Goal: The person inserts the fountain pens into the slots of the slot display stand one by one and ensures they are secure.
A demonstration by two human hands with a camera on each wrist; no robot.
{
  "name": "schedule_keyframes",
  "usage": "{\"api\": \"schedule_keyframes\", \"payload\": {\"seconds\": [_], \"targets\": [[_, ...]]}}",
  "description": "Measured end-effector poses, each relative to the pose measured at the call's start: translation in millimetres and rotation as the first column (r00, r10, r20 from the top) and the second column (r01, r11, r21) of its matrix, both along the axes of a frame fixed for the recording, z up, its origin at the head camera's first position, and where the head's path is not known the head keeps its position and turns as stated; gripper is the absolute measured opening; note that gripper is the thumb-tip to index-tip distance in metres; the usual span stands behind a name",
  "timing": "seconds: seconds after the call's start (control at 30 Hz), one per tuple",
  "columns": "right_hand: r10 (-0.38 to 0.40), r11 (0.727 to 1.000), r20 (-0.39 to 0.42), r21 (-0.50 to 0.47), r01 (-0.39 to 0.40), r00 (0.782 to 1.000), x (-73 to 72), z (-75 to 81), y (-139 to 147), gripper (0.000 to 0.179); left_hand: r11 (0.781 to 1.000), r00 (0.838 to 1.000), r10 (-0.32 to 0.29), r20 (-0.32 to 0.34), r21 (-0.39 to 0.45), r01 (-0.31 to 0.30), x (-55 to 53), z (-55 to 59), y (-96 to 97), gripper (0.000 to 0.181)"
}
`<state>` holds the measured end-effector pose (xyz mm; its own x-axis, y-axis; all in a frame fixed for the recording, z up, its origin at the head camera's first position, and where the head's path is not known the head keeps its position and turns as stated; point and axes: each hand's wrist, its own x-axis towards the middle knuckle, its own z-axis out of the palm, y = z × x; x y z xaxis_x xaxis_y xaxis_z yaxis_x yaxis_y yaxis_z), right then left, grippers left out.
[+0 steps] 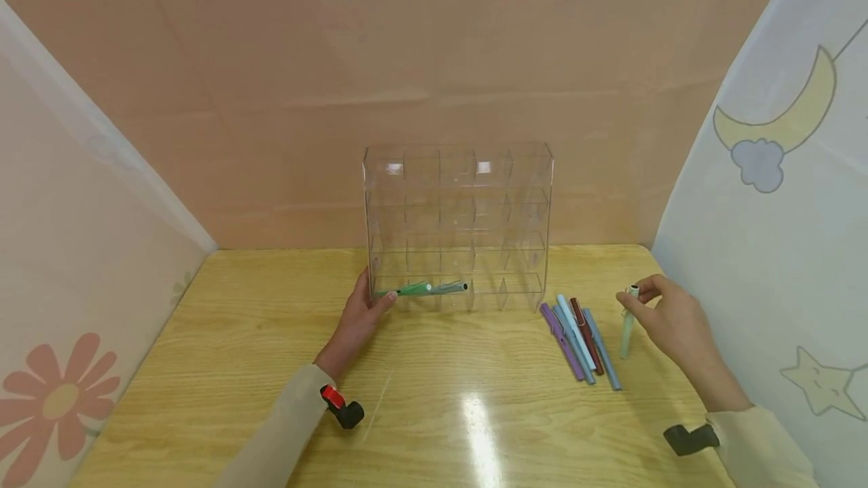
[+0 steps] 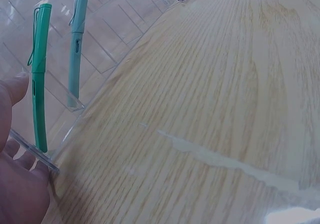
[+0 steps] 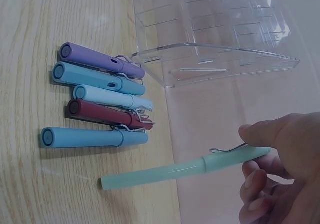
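A clear acrylic rack point(image 1: 367, 232) with rows of small compartments stands upright at the back of the table. My left hand point(image 1: 356, 320) grips its lower left side wall, thumb in front and the other fingers outside. Beside that thumb, a green pen point(image 2: 40, 74) lies in the bottom row, with a grey-teal pen point(image 2: 76, 49) in line with it to the right. To the right of the rack, my right hand point(image 1: 678, 322) pinches a mint-green capped pen point(image 3: 185, 169) near its clip end. That pen points downward, its lower end close to the tabletop.
Several capped pens lie side by side between rack and right hand: a purple pen point(image 3: 95, 58), a dark red pen point(image 3: 105, 113), a light blue pen point(image 3: 110, 97) and blue ones. A peach backdrop point(image 1: 434, 44) hangs behind the table point(image 1: 271, 337), with patterned cloth on both sides.
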<state>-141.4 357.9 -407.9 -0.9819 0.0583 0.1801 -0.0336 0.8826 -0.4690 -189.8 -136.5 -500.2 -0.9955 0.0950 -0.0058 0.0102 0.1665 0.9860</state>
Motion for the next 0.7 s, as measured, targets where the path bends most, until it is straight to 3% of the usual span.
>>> {"api": "schedule_keyframes", "payload": {"seconds": [0.7], "targets": [[-0.011, 1.0, -0.046, -0.005, 0.011, 0.999, 1.4, 3.7, 3.0, 0.044, 1.0, 1.0, -0.006, 0.027, 0.005, 0.006, 1.6, 2.3, -0.5, 0.083]]}}
